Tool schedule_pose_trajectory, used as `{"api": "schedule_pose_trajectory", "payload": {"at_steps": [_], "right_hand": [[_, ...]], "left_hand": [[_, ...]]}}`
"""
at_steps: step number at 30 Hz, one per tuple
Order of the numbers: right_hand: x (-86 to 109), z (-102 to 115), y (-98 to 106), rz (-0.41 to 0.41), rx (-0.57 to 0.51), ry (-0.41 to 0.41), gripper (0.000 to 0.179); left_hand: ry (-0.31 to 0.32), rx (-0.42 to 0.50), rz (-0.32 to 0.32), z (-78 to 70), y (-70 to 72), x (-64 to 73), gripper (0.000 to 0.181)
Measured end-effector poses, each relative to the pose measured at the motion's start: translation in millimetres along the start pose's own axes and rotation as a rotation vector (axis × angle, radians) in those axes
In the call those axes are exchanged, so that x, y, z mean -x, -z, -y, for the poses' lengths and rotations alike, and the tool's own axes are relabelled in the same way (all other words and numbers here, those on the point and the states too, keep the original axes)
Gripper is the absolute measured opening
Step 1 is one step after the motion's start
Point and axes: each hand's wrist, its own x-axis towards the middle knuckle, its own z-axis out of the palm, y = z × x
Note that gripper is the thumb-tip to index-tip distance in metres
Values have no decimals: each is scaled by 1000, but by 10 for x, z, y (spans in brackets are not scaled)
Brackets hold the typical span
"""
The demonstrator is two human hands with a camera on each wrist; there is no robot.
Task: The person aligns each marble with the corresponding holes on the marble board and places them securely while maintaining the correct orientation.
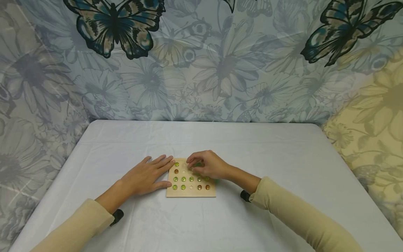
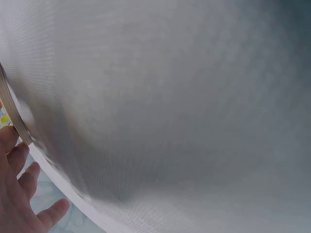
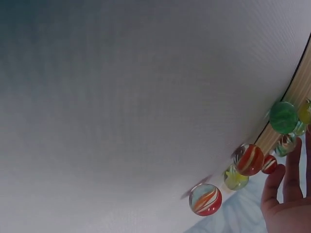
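A square wooden board (image 1: 191,195) lies on the white cloth, with rows of small round hollows, several of them filled with green and amber glass marbles (image 1: 183,179). My left hand (image 1: 141,176) rests flat at the board's left edge, fingers spread and touching its side and corner. Over the upper middle of the board, my right hand (image 1: 210,165) bends its fingers and pinches a marble, mostly hidden, between thumb and fingertips. Beside the board in the right wrist view lie loose marbles, among them a red-striped marble (image 3: 205,199) and a green marble (image 3: 283,117).
A white cloth (image 1: 201,224) covers the table, whose far edge meets a floral curtain (image 1: 201,77) with butterflies. Dark wrist devices (image 1: 117,217) show under both cuffs. Several loose marbles stand close to the board's right side, mostly behind the right hand in the head view.
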Motion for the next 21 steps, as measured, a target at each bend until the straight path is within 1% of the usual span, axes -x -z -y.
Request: {"api": "schedule_pose_trajectory", "payload": {"at_steps": [3, 13, 17, 21], "right_hand": [[-8, -3, -9, 6, 11, 0, 25], [-11, -17, -38, 27, 22, 2, 25], [-6, -2, -9, 25, 34, 6, 28], [13, 23, 61, 5, 23, 4, 29]], "left_hand": [[-4, 0, -6, -2, 7, 2, 76], [-4, 2, 8, -1, 5, -4, 76], [0, 0, 13, 2, -3, -11, 77], [2, 2, 13, 7, -4, -16, 77]]}}
